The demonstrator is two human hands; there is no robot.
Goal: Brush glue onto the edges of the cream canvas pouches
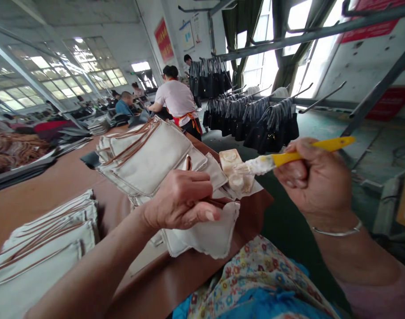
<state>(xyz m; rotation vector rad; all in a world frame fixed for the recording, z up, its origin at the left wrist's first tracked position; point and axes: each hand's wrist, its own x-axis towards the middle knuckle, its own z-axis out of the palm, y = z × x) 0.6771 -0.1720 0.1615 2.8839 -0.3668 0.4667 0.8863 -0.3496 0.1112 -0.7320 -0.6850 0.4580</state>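
My right hand (317, 177) grips a yellow-handled brush (289, 158), its ferrule crusted white. The bristles reach over an open glue container (231, 161) at the table's corner; whether they touch it I cannot tell. My left hand (184, 197) is closed on a cream fabric piece (205, 235) with brown edging, thumb on top. Just beyond lies a pile of cream fabric pieces (152, 157) with brown strips. A thin brown strip end stands up behind my left knuckles. The parts under my left fingers are hidden.
Another stack of cream pieces (49, 248) lies at left on the brown table covering (122, 133). Black bags (255, 124) hang from a metal rack (289, 42) at the right. A person in a pale shirt (176, 95) stands beyond the table, with others farther back.
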